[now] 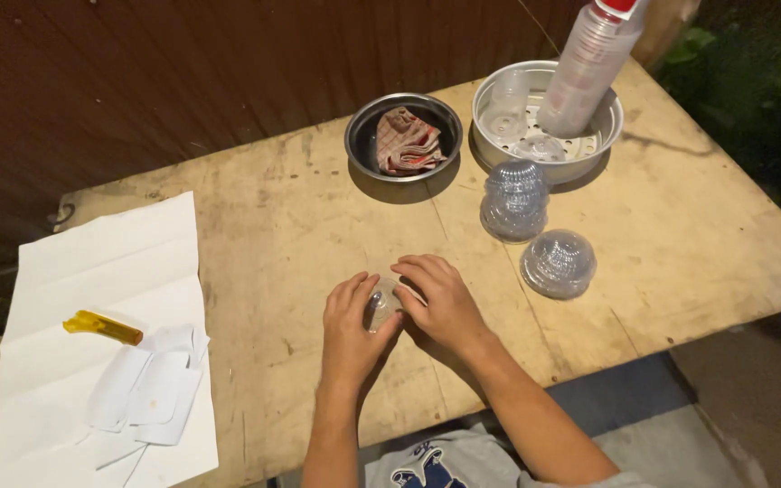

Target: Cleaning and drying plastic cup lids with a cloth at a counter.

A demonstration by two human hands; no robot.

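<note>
A small clear plastic cup with a lid (pixel 381 303) rests on the wooden table (pixel 300 226) between both my hands. My left hand (pixel 352 327) cups its left side, fingers curled against it. My right hand (pixel 438 298) covers its right side and top, fingers bent over the rim. Most of the cup is hidden by my fingers.
A stack of clear dome lids (pixel 515 201) and a single dome lid (pixel 559 263) lie to the right. Behind are a steel bowl (pixel 361 145) with a folded cloth (pixel 407 140), and a perforated steel pan (pixel 612 117) holding stacked cups (pixel 589 68). White paper (pixel 101 271) with an amber lighter (pixel 101 326) and stickers lies left.
</note>
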